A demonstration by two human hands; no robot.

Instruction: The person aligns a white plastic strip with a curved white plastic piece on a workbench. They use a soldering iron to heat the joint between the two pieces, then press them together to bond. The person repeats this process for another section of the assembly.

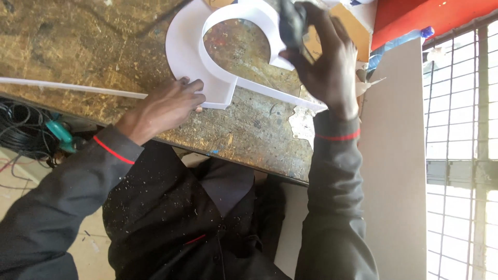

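At the upper centre of the frame a white letter-shaped panel (pixel 193 57), with a round opening and a raised white rim, lay flat on a worn, stained workbench (pixel 93 57). The left hand (pixel 166 106), in the centre-left of the frame, rested palm down on the panel's lower edge, fingers spread flat and gripping nothing. The right hand (pixel 324 62), at the upper right of centre, was closed around a dark handheld tool (pixel 293 23) held against the inner rim of the round opening; the tool's kind could not be told. A thin white strip (pixel 72 87) ran along the bench from the left edge of the frame toward the panel. A second white strip extended from the panel toward the right wrist. Both sleeves were dark with red cuff trim, and pale shavings speckled the dark garment (pixel 171 207) in the lower centre. A coil of black cable (pixel 23 129) lay under the bench at the left. A tall pale board (pixel 394 171) stood at the right, beside a barred window (pixel 461 155)
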